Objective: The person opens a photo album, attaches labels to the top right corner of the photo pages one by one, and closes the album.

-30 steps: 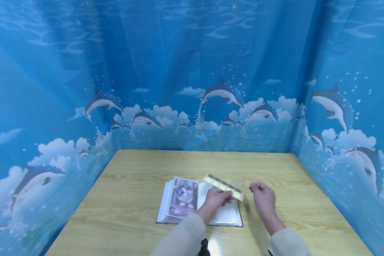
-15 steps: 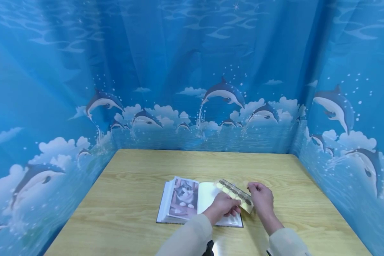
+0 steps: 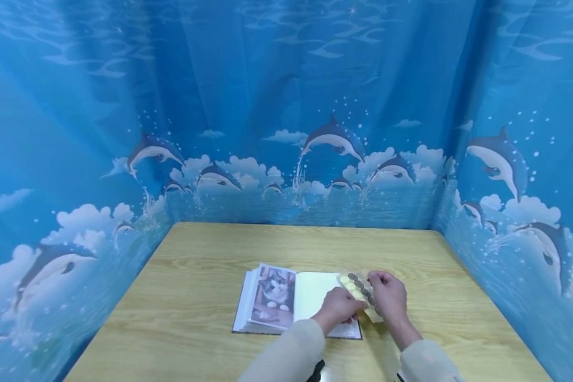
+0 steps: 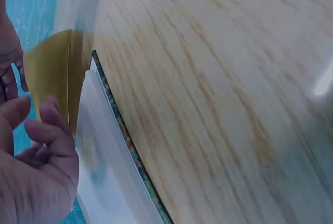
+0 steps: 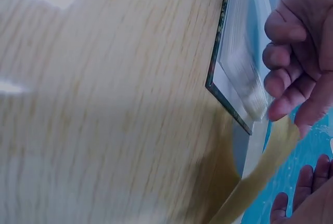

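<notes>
My left hand (image 3: 338, 309) pinches the lower edge of a sticker sheet (image 3: 355, 289) with rows of dark and pale yellow round stickers. Tilted, the sheet stands over the right page of an open photo album (image 3: 310, 292). In the right wrist view, the left thumb and fingers nip the curved yellow sheet (image 5: 260, 174). At the sheet's right side, my right hand (image 3: 390, 294) has thumb and forefinger together on a small dark sticker, largely hidden. Its other fingers (image 5: 304, 187) show loosely bent in the right wrist view. The sheet's plain yellow back (image 4: 52, 73) faces the left wrist view.
A cat photo (image 3: 273, 294) fills the album's left page. The album lies on a wood-grain table (image 3: 196, 297). Behind and along the sides hangs a blue curtain (image 3: 248, 106) printed with dolphins.
My left hand has moved right with the sticker sheet, which now tilts more steeply and meets the right hand's fingertips. The right hand has barely moved. The album stays put.
</notes>
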Action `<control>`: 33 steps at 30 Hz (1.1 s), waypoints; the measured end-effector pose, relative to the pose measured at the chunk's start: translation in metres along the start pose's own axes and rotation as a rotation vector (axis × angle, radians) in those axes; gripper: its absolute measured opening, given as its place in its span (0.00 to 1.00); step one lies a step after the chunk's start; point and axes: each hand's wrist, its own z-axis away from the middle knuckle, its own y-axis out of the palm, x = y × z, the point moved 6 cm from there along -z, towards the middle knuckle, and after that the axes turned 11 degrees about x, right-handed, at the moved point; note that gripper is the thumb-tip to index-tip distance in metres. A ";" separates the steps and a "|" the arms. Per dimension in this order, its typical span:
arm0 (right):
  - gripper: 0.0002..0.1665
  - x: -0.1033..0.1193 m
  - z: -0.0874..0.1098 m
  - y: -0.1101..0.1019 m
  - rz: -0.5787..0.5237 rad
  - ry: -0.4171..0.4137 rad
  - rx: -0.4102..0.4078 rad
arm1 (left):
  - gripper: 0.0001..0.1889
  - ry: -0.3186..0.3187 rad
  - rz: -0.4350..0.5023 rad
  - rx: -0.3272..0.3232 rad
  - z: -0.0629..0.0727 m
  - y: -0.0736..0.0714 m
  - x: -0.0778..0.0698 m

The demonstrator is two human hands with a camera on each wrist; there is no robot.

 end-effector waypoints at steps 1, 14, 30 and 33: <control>0.21 0.000 0.000 0.001 -0.008 0.001 0.003 | 0.11 0.017 -0.037 -0.024 0.000 -0.002 -0.001; 0.18 0.000 -0.004 0.011 -0.036 -0.028 -0.010 | 0.20 0.126 -0.192 -0.074 0.001 -0.026 -0.004; 0.17 0.002 -0.010 0.034 0.093 -0.082 0.024 | 0.20 0.191 -0.578 -0.169 0.027 -0.083 0.018; 0.16 0.000 -0.012 0.039 0.077 -0.071 0.037 | 0.20 0.155 -0.691 -0.171 0.032 -0.093 0.027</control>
